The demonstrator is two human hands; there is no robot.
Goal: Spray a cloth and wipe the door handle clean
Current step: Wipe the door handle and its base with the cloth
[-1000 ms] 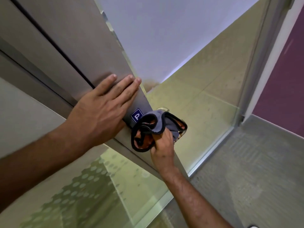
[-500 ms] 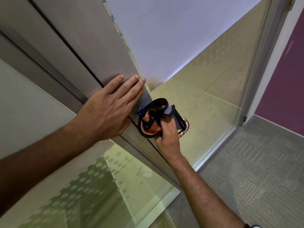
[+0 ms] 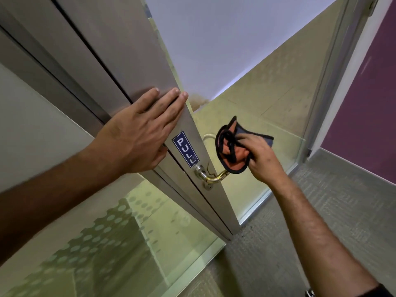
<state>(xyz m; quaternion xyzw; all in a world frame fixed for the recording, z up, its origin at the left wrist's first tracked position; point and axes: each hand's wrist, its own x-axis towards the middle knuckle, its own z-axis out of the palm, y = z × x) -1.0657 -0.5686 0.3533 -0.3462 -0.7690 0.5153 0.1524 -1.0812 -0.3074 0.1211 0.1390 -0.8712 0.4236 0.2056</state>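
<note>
A brass and chrome door handle [image 3: 211,176] juts from the edge of a grey metal door [image 3: 120,61], just below a blue PULL sticker [image 3: 186,149]. My right hand [image 3: 260,159] grips a bunched orange and grey cloth [image 3: 232,150] with black trim, wrapped over the handle's outer end. My left hand [image 3: 139,133] lies flat, fingers together, against the door face above the sticker. The inner part of the handle and its round base are uncovered.
A glass panel [image 3: 128,243] with a dotted frosted pattern fills the door's lower part. Beyond the door lie a tiled floor [image 3: 267,99] and a white wall. Grey carpet [image 3: 321,211] and a purple wall [image 3: 364,116] are at the right.
My right hand has slid the cloth outward along the handle, away from the door, uncovering the PULL sticker and the handle's base. My left hand stays pressed on the door.
</note>
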